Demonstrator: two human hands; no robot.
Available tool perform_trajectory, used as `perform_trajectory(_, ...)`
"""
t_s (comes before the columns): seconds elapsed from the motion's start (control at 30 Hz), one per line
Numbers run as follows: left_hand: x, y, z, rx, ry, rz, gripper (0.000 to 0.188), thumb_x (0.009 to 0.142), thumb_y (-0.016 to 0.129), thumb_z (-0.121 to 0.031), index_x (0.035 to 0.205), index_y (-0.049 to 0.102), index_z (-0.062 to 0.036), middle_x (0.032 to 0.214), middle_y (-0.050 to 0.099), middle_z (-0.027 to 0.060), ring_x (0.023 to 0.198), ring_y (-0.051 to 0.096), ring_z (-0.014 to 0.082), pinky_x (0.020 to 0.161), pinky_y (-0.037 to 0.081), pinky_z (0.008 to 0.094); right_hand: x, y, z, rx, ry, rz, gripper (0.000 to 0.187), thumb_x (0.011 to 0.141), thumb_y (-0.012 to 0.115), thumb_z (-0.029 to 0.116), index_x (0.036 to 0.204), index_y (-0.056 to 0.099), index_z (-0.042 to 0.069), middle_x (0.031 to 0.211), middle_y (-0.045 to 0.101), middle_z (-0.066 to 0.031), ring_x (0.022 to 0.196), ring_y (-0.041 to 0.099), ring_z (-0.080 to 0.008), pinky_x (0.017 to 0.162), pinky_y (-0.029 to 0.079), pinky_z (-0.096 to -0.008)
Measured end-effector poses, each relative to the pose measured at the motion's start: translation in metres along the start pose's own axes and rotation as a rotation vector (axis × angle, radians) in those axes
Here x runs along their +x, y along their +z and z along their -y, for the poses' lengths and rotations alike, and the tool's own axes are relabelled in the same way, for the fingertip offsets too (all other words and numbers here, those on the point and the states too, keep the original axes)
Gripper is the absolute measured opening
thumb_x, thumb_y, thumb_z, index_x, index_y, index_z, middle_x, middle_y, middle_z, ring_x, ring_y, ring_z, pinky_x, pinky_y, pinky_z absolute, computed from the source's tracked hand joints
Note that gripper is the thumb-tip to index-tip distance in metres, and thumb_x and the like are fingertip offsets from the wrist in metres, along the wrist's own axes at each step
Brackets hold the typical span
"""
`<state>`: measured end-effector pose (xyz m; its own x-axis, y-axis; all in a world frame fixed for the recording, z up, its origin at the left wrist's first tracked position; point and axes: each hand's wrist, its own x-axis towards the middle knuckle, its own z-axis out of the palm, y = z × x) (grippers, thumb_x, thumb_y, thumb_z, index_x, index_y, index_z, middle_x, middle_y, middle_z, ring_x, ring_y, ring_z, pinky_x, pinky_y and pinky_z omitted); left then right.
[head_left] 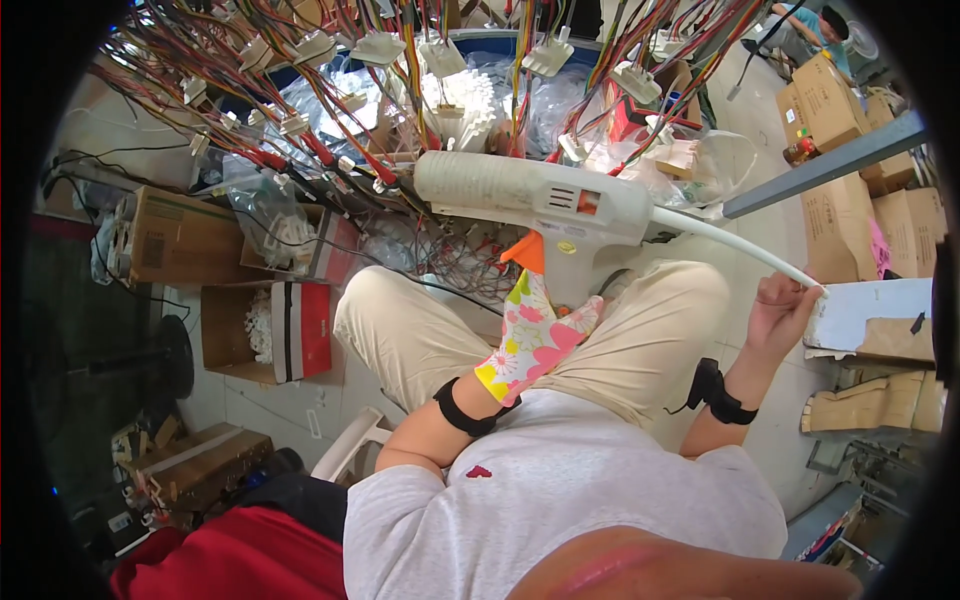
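Note:
My left hand (540, 335), in a flowered glove, is wrapped round the handle of a white hot glue gun (530, 195). The gun lies level across the view, its nozzle end to the left and its orange trigger (524, 251) just above the glove. A long white glue stick (735, 240) runs out of the gun's back end and bends down to the right. Bare, my right hand (783, 308) pinches the far end of that stick between thumb and fingers. Both wrists wear black straps.
Bundles of coloured wires with white connectors (548, 57) hang across the top. Behind them are plastic bags and white parts (465, 105). An open carton (235, 335) stands at left, stacked cartons (840, 225) at right. A grey metal bar (830, 165) slants in. Another person (815, 30) is at far right.

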<state>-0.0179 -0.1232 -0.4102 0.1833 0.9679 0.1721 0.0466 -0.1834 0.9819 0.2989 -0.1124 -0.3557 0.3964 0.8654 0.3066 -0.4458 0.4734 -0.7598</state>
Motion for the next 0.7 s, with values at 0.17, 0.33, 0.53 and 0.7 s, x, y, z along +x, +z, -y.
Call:
perform_trajectory(0.17,-0.003,0.017,0.006,0.078,-0.111,-0.006,0.037,0.074,0.077,-0.029,0.079,0.054,-0.0001,0.062,0.05,0.0088,0.052,0.048,0.0242,0.047,0.038,0.036,-0.011,0.01,-0.021,-0.091,0.144,0.362,0.056,0.09,0.059,0.047,0.127,0.053,0.005,0.085,0.052,-0.001,0.066,0.045,-0.0105,0.059,0.036,-0.0249)
perform_trajectory(0.33,-0.005,0.031,-0.002,0.272,-0.034,0.029,0.038,0.073,0.078,-0.032,0.078,0.056,-0.0007,0.061,0.05,0.0098,0.052,0.05,0.0259,0.048,0.04,0.0364,-0.027,0.052,-0.047,-0.156,0.127,0.396,0.043,0.092,0.061,0.037,0.116,0.055,0.002,0.078,0.057,-0.0084,0.062,0.053,-0.0157,0.053,0.043,-0.028)
perform_trajectory(0.53,-0.003,0.035,-0.007,0.145,-0.067,0.021,0.038,0.074,0.076,-0.033,0.082,0.058,-0.0006,0.065,0.055,0.0106,0.056,0.054,0.0262,0.053,0.045,0.0366,-0.033,0.062,-0.053,-0.119,0.198,0.255,0.037,0.09,0.064,0.031,0.11,0.054,0.002,0.076,0.059,-0.0099,0.059,0.056,-0.0182,0.051,0.046,-0.0289)
perform_trajectory(0.7,0.004,0.046,-0.004,0.046,0.061,-0.051,0.041,0.076,0.075,-0.034,0.088,0.058,0.0004,0.071,0.059,0.0118,0.062,0.058,0.0268,0.058,0.048,0.037,-0.044,0.048,-0.065,-0.111,0.205,0.286,0.066,0.083,0.068,0.05,0.126,0.046,0.005,0.095,0.062,-0.0103,0.077,0.061,-0.0202,0.065,0.05,-0.0309)
